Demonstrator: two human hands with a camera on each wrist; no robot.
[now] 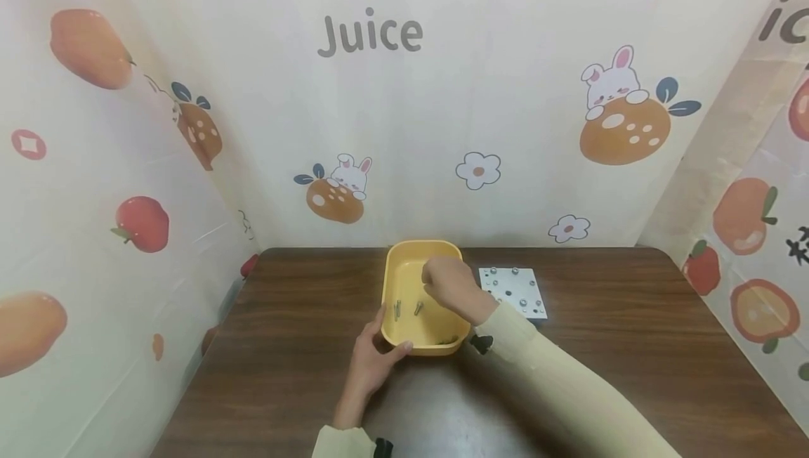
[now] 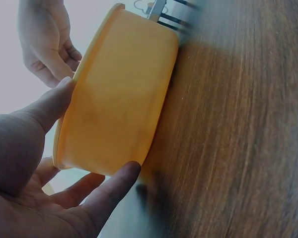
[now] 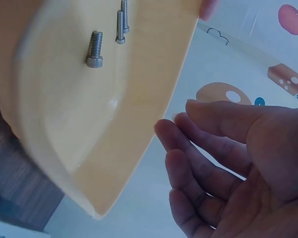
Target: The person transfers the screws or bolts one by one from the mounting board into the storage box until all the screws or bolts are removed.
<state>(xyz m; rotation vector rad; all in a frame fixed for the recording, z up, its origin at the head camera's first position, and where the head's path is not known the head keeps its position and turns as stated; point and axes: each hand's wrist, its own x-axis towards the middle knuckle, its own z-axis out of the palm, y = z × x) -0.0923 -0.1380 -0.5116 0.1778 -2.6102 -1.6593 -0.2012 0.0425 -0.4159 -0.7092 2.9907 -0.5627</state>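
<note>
A yellow plastic tray point(image 1: 407, 281) stands on the table. My left hand point(image 1: 369, 360) grips its near left corner, thumb on the rim and fingers along the side wall. Inside lie a thick socket-head bolt point(image 3: 95, 50) and two thinner bolts point(image 3: 120, 27). Small dark pieces point(image 1: 447, 340) rest along the tray's near edge. Over the tray's right half hovers my right hand point(image 1: 451, 286), fingers loosely bent. In the right wrist view, nothing shows between its thumb and fingertips.
Right of the tray sits a pale metal plate point(image 1: 532, 303) with several holes and bolt heads, partly behind my right sleeve point(image 1: 556, 367). A printed curtain point(image 1: 404, 114) hangs along the back of the brown wooden table point(image 1: 291, 345) and on both sides.
</note>
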